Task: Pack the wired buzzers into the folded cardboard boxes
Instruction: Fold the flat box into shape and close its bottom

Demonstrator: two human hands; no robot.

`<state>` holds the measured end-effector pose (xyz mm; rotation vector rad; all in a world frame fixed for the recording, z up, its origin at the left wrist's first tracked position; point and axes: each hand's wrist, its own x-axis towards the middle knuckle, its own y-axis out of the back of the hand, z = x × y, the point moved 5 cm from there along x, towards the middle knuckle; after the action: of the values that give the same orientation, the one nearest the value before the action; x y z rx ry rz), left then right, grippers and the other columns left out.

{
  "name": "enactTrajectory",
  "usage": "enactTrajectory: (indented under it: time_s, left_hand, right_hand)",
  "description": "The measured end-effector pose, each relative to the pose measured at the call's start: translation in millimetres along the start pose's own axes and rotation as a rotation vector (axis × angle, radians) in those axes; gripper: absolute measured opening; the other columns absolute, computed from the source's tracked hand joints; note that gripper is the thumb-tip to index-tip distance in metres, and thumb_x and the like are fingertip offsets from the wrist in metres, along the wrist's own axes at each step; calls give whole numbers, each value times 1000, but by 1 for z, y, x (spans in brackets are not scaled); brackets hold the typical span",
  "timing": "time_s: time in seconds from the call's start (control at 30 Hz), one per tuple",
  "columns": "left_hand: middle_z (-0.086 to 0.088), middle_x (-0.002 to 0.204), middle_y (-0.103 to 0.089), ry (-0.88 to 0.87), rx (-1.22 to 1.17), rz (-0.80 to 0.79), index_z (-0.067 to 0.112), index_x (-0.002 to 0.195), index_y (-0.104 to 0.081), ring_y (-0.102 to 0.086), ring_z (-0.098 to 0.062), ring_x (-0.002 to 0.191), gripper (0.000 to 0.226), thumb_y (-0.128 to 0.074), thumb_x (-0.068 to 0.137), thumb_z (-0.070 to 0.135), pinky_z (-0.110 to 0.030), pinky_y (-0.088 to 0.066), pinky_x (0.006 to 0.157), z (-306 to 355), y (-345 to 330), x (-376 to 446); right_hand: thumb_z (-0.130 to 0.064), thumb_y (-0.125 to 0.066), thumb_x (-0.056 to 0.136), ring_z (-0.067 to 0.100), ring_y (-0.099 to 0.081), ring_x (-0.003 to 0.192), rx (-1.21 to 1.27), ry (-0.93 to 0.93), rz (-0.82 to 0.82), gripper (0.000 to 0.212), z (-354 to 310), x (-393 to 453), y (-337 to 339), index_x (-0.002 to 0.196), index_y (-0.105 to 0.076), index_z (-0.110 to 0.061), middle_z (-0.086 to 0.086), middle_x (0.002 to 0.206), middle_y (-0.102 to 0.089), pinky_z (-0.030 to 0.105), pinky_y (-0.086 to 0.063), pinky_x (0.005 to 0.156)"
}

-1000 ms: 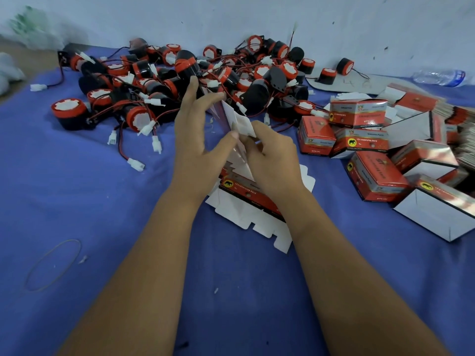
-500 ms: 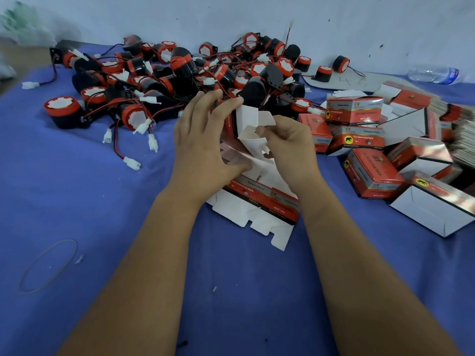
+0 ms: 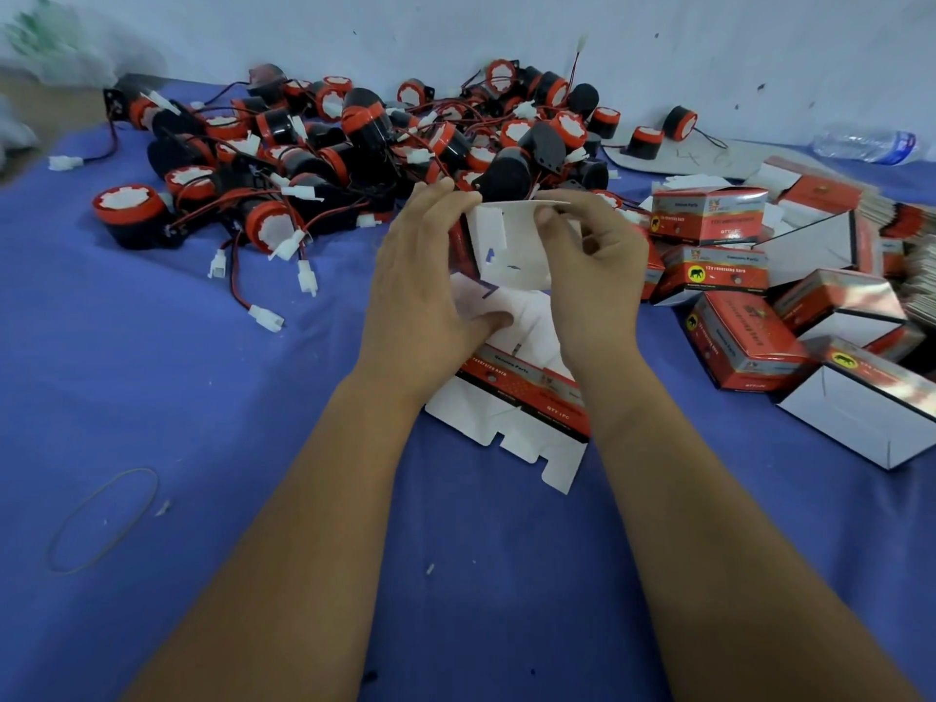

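We see a half-formed cardboard box (image 3: 511,250) at the centre, white inner side toward us, one flap raised at its top. Flat red-and-white box blanks (image 3: 521,397) lie just beneath it. At twelve o'clock sprawls a tangled heap of black-and-red wired buzzers (image 3: 324,159) with white connectors. At three o'clock lie folded red boxes (image 3: 729,296), some tipped over.

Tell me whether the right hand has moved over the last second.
Yes. Against the flat box blank lying on the cloth, the right hand has shifted right and away, toward the closed boxes.
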<state>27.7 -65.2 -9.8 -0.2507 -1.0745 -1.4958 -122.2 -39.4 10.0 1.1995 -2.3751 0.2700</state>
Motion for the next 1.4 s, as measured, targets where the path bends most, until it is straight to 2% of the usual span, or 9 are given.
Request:
enactTrajectory:
  time_s: [0.13,0.27,0.43,0.73,0.87,0.97,1.17,1.3,1.4]
  left_hand:
    - [-13,140,-46,-63,-21,65,8,135,-45,-42,-32,133,73,-83,75,27,-51,-41,104,3,3,2]
    - [0,131,-51,32,-172,124,16,132,-46,-49,-17,124,49,-69,89,28,-33,-43,103,3,11,2]
    - [3,122,-61,239,-612,46,21,129,-47,-61,-8,112,37,-62,96,20,-22,-52,84,1,15,1]
    - [2,98,-74,490,-888,50,28,107,-44,-72,-21,85,38,-69,81,16,-34,-56,67,-16,3,-1]
    - [-2,105,-72,535,-1056,3,27,105,-54,-71,-21,88,14,-54,95,37,-35,-56,69,-14,-5,1]
    - [-8,118,-70,616,-1224,31,25,116,-61,-69,-25,104,48,-26,102,55,-37,-56,78,-14,-9,0]
    - [0,135,-59,505,-965,-92,41,126,-56,-60,-24,121,31,-50,97,31,-44,-52,96,-5,-14,-2]
    - [15,123,-64,500,-873,-72,61,110,-56,-64,-13,111,43,-48,92,23,-35,-55,90,-2,-13,-2]
    - [10,115,-68,551,-908,37,45,120,-55,-69,-9,94,40,-43,100,12,-26,-56,73,-7,-10,-1]
  right_hand:
    - [-7,-60,92,9,-62,88,160,-114,36,21,-3,-2,-4,97,-69,-25,-6,95,-68,28,-54,72]
    - [-11,-58,89,9,-66,90,464,-217,-137,30,-6,-2,-11,116,-63,-23,-13,95,-70,29,-56,77]
    - [-16,-66,85,23,-55,125,383,-184,-297,60,-7,-10,-23,141,-44,-18,10,136,-55,40,-50,101]
    - [-14,-58,95,13,-67,91,247,-287,-251,23,11,-16,-25,117,-62,-14,5,110,-69,21,-54,68]
    - [-7,-49,94,6,-67,77,304,-370,-255,31,18,-17,-26,101,-64,-34,-7,95,-70,20,-52,57]
    - [-3,-45,92,5,-67,70,305,-379,-246,40,20,-18,-26,95,-63,-38,-13,83,-71,24,-54,57]
    - [-4,-44,95,20,-68,98,303,-418,-176,38,23,-18,-29,115,-61,-30,0,107,-71,37,-58,82]
    - [-19,-48,101,17,-69,96,350,-416,-144,20,19,-19,-32,100,-63,-33,-3,102,-72,41,-57,87]
    - [-38,-49,100,26,-65,111,410,-463,-242,20,18,-21,-38,105,-67,-30,3,114,-70,48,-51,98]
